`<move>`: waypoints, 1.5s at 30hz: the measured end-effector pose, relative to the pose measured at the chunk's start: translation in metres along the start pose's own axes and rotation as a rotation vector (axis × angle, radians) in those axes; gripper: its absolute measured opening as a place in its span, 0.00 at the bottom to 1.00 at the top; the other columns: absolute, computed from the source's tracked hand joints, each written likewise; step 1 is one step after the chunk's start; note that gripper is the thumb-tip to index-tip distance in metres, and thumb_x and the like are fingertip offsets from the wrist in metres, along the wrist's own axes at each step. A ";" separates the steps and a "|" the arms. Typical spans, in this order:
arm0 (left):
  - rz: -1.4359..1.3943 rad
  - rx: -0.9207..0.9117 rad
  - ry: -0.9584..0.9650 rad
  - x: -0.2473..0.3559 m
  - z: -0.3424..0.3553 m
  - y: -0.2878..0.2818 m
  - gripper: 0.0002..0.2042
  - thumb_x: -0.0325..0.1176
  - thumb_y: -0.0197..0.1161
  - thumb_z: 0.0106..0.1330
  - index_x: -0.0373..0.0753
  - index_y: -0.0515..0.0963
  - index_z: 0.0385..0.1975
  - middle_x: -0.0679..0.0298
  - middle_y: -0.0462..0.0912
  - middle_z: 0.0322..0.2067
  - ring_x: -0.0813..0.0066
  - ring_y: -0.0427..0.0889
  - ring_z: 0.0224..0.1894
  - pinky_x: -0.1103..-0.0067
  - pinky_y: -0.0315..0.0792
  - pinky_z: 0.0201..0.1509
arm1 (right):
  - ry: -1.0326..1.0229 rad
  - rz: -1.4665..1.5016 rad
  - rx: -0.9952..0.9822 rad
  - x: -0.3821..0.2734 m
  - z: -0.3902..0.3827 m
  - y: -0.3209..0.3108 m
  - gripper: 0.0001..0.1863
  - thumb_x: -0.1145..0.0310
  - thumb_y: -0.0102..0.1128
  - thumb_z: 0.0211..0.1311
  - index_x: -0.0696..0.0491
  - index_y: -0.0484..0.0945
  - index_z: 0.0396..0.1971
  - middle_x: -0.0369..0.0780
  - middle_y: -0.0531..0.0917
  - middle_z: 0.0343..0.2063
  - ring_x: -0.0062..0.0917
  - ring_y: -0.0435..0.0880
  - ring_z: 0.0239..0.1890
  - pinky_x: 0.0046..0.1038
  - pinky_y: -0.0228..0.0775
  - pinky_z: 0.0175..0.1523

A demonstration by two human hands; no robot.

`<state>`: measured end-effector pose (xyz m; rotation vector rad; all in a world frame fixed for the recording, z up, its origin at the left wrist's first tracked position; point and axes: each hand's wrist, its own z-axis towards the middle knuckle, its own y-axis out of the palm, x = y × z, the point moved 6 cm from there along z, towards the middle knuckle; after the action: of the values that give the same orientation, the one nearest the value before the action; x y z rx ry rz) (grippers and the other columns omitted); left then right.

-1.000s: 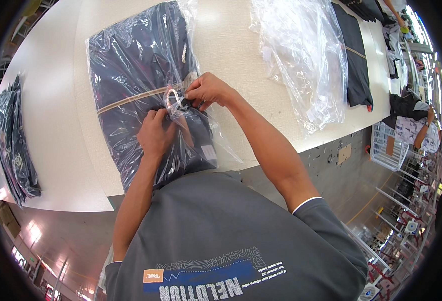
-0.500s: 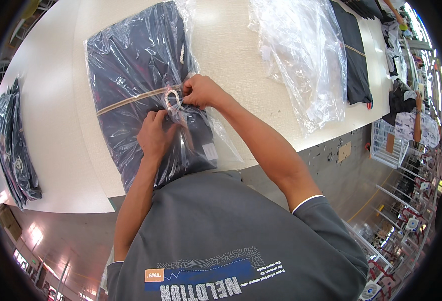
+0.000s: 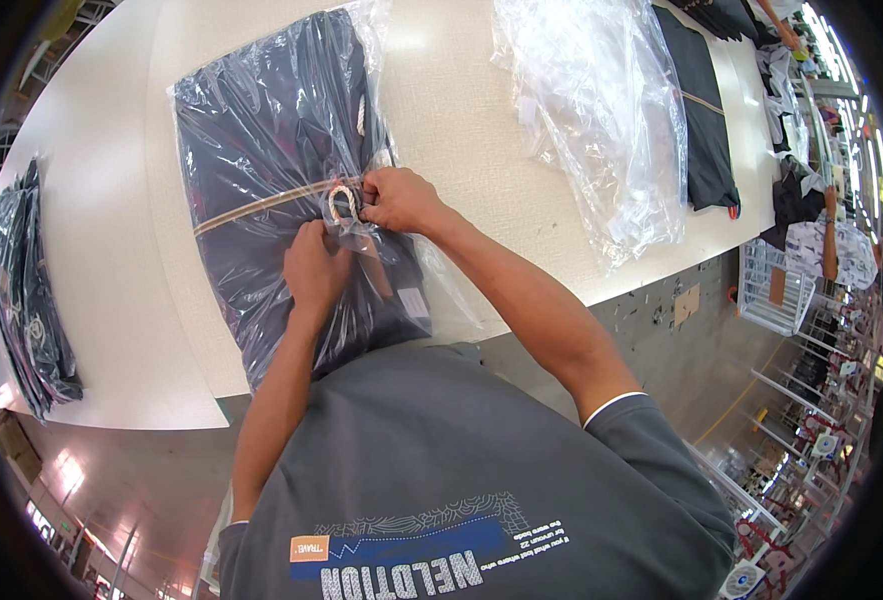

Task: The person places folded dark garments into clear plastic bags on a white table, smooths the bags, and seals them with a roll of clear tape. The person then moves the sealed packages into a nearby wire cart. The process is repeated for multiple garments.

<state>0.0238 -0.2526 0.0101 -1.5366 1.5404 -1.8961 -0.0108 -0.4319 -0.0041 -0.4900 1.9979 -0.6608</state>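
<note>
A folded dark navy garment in a clear plastic bag [image 3: 261, 150] lies on the white table [image 3: 111, 300]. A tan band [image 3: 251, 205] runs across the bag. My left hand [image 3: 313, 268] presses down on the bag just below the band. My right hand [image 3: 398, 200] pinches the band's end, where a small loop [image 3: 341, 203] of it stands up between the two hands.
A loose heap of clear plastic bags [image 3: 591, 110] lies to the right, partly over a dark folded garment [image 3: 706, 110]. A stack of bagged dark garments [image 3: 26, 290] sits at the table's left end. A white wire basket [image 3: 771, 290] stands on the floor at right.
Both hands stayed at the band's loop. The right hand shifted slightly upward along the bag, and the loop now stands closer between the two hands.
</note>
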 end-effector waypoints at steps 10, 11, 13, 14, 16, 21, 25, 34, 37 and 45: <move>-0.126 0.020 -0.038 -0.006 0.000 0.002 0.12 0.35 0.73 0.55 0.38 0.79 0.34 0.59 0.81 0.30 0.55 0.82 0.32 0.65 0.74 0.37 | 0.194 0.571 -0.247 0.018 0.003 0.002 0.09 0.70 0.66 0.57 0.61 0.83 0.30 0.39 0.83 0.22 0.20 0.83 0.24 0.27 0.76 0.25; -0.146 0.008 -0.052 -0.007 0.000 0.001 0.12 0.34 0.73 0.54 0.39 0.80 0.34 0.60 0.81 0.31 0.54 0.83 0.34 0.63 0.75 0.37 | 0.187 0.503 -0.203 0.018 0.005 -0.001 0.08 0.70 0.66 0.56 0.61 0.83 0.29 0.41 0.83 0.21 0.21 0.83 0.23 0.27 0.76 0.25; -0.163 -0.005 -0.054 -0.008 -0.003 -0.001 0.12 0.34 0.73 0.54 0.40 0.80 0.35 0.61 0.81 0.32 0.56 0.83 0.35 0.64 0.74 0.38 | 0.170 0.364 -0.123 0.016 0.008 -0.007 0.07 0.72 0.66 0.52 0.61 0.83 0.27 0.45 0.84 0.20 0.24 0.85 0.20 0.29 0.78 0.26; -0.172 -0.010 -0.058 -0.009 -0.005 -0.002 0.12 0.33 0.73 0.54 0.40 0.80 0.36 0.62 0.82 0.33 0.57 0.83 0.35 0.65 0.74 0.39 | 0.137 0.298 -0.105 0.013 0.009 -0.009 0.07 0.72 0.66 0.52 0.60 0.83 0.26 0.44 0.84 0.20 0.25 0.85 0.20 0.29 0.78 0.25; -0.183 0.072 0.052 -0.005 -0.008 -0.008 0.12 0.31 0.73 0.55 0.39 0.80 0.37 0.61 0.80 0.31 0.60 0.82 0.32 0.68 0.74 0.37 | 0.069 0.170 -0.071 0.007 0.006 -0.011 0.06 0.72 0.65 0.53 0.60 0.83 0.26 0.43 0.84 0.19 0.27 0.86 0.19 0.29 0.79 0.25; -0.132 0.063 0.039 -0.007 -0.010 0.001 0.14 0.32 0.74 0.53 0.44 0.79 0.38 0.67 0.78 0.32 0.64 0.80 0.38 0.68 0.67 0.41 | 0.113 0.385 -0.129 0.010 0.002 -0.007 0.05 0.72 0.66 0.52 0.58 0.84 0.24 0.42 0.84 0.18 0.29 0.85 0.18 0.29 0.78 0.25; -0.070 0.103 0.085 -0.003 -0.011 0.001 0.14 0.30 0.73 0.52 0.43 0.77 0.37 0.66 0.77 0.30 0.63 0.79 0.37 0.67 0.66 0.40 | 0.121 0.280 -0.155 0.005 0.003 -0.001 0.05 0.72 0.66 0.52 0.59 0.84 0.25 0.43 0.84 0.19 0.29 0.85 0.18 0.29 0.79 0.25; -0.135 0.164 0.127 0.002 -0.011 -0.007 0.12 0.28 0.73 0.53 0.41 0.77 0.34 0.64 0.76 0.28 0.61 0.78 0.34 0.68 0.66 0.38 | 0.220 0.650 -0.339 0.019 0.003 -0.001 0.05 0.74 0.66 0.61 0.60 0.84 0.34 0.34 0.83 0.22 0.19 0.81 0.22 0.23 0.77 0.26; -0.159 0.160 0.118 0.002 -0.010 -0.006 0.12 0.29 0.73 0.53 0.41 0.77 0.34 0.65 0.75 0.28 0.62 0.78 0.34 0.68 0.66 0.38 | 0.201 0.554 -0.354 0.019 0.008 0.000 0.04 0.76 0.63 0.62 0.59 0.84 0.35 0.34 0.83 0.22 0.19 0.82 0.23 0.22 0.77 0.27; -0.180 0.136 0.129 -0.007 -0.026 -0.016 0.16 0.28 0.74 0.55 0.38 0.80 0.44 0.60 0.79 0.32 0.63 0.80 0.35 0.71 0.74 0.39 | 0.082 0.116 0.491 0.005 -0.019 -0.040 0.13 0.63 0.59 0.54 0.57 0.83 0.31 0.48 0.86 0.28 0.47 0.85 0.34 0.41 0.77 0.44</move>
<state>0.0116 -0.2267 0.0225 -1.5662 1.3285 -2.1894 -0.0267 -0.4610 0.0252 -0.0517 1.8353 -1.0705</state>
